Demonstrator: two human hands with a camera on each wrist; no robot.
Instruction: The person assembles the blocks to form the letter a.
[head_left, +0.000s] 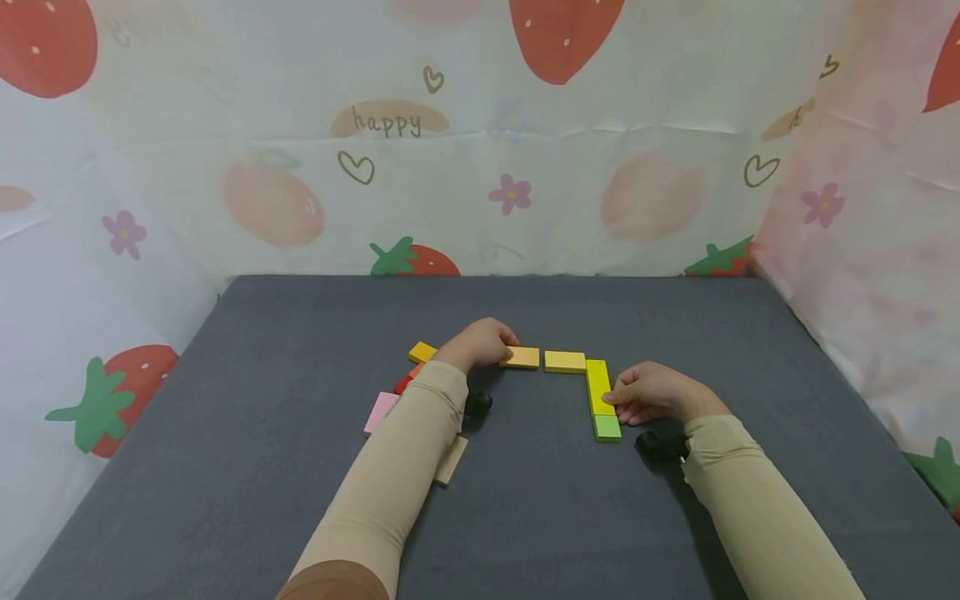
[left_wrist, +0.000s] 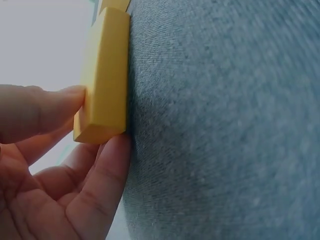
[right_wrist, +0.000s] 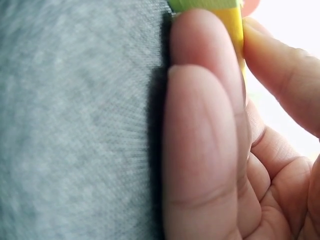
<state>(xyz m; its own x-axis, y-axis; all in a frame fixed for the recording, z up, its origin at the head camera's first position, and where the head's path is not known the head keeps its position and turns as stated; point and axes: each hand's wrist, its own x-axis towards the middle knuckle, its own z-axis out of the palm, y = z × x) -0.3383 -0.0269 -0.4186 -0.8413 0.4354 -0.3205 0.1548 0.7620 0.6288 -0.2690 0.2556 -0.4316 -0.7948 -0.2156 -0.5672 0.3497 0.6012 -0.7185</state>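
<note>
My left hand (head_left: 480, 343) pinches the near end of an orange-yellow wooden block (head_left: 522, 357) lying on the table; the left wrist view shows thumb and fingers at that block's (left_wrist: 105, 75) end. Just to its right, a small gap away, lies a similar yellow-orange block (head_left: 565, 362). My right hand (head_left: 663, 393) grips the side of a bright yellow strip (head_left: 597, 385), which may be one block or two. A light green block (head_left: 607, 428) adjoins its near end. Fingers hide much of the green block (right_wrist: 205, 5) and the yellow one in the right wrist view.
Beyond and under the left forearm lie an orange-yellow block (head_left: 422, 352), a red-orange one (head_left: 407, 379), a pink one (head_left: 381, 412) and a tan one (head_left: 452, 462), partly covered. A grey cloth covers the table (head_left: 525, 517). A fruit-printed curtain (head_left: 570, 167) stands behind.
</note>
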